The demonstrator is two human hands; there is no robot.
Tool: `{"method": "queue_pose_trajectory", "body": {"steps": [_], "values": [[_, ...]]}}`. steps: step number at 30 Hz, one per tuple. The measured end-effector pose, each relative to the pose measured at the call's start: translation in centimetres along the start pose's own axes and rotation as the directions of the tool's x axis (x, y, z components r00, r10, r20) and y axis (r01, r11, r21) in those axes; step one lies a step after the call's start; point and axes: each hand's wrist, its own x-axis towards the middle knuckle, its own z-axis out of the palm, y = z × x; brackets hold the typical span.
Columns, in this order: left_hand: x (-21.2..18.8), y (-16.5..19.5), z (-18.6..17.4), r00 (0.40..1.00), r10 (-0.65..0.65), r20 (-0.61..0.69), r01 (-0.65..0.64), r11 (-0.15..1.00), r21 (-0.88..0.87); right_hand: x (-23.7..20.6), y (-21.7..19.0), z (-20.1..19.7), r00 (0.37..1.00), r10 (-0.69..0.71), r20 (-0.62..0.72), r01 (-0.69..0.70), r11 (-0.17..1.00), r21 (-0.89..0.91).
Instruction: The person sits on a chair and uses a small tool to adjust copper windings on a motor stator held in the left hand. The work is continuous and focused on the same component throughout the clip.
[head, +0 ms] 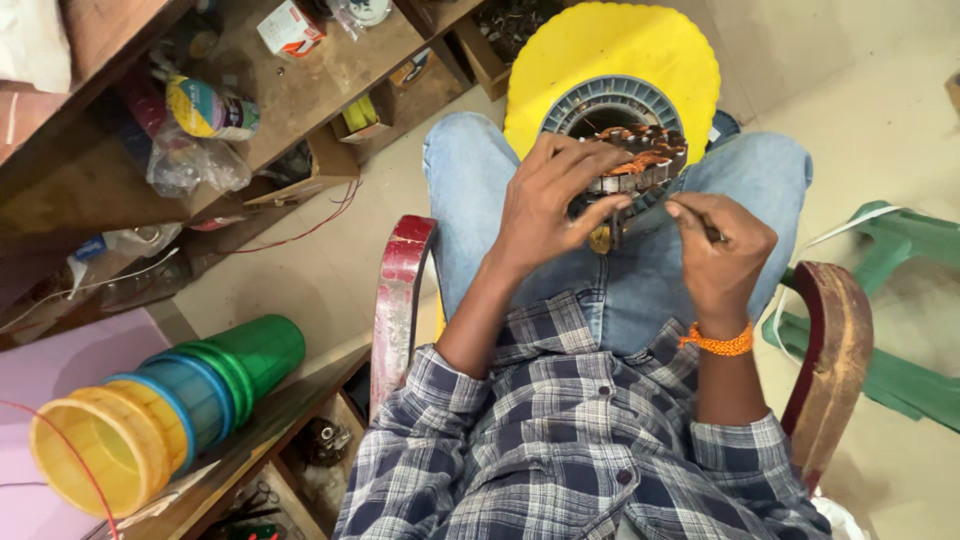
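Note:
A round grey motor stator (630, 130) with copper-orange wire windings rests on my lap, over my blue jeans. My left hand (548, 200) lies across its near side, fingers curled over the windings and gripping it. My right hand (718, 245) is just to the right of the stator, fingers pinched together on a thin wire or small tool that I cannot make out clearly. An orange thread band circles my right wrist. Behind the stator stands a yellow plastic stool (610, 50).
I sit in a chair with red armrests (400, 290). Wooden shelves (300, 90) at left hold bottles, bags and small boxes. Stacked plastic spools, yellow, blue and green (170, 410), lie on a bench at lower left. A green plastic stool (900, 300) stands at right.

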Motion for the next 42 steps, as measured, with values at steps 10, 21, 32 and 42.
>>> {"method": "queue_pose_trajectory", "body": {"steps": [10,21,32,42], "values": [[-1.0,0.4,2.5,0.980,0.015,-0.197,0.006,0.995,0.103,3.2,-4.7,-3.0,0.957,-0.210,0.202,0.234,0.966,-0.106],[-1.7,0.8,3.3,0.962,-0.014,-0.273,0.044,0.994,0.105,6.6,-4.9,-0.4,0.900,-0.353,0.254,0.388,0.916,-0.100],[-0.4,2.5,1.1,0.963,-0.239,-0.125,0.237,0.971,-0.027,8.1,-4.5,0.3,0.913,-0.316,0.257,0.348,0.933,-0.088],[3.5,-0.4,2.9,0.825,-0.523,0.213,0.565,0.752,-0.340,8.1,-3.4,0.5,0.967,-0.194,0.163,0.203,0.978,-0.046]]}}
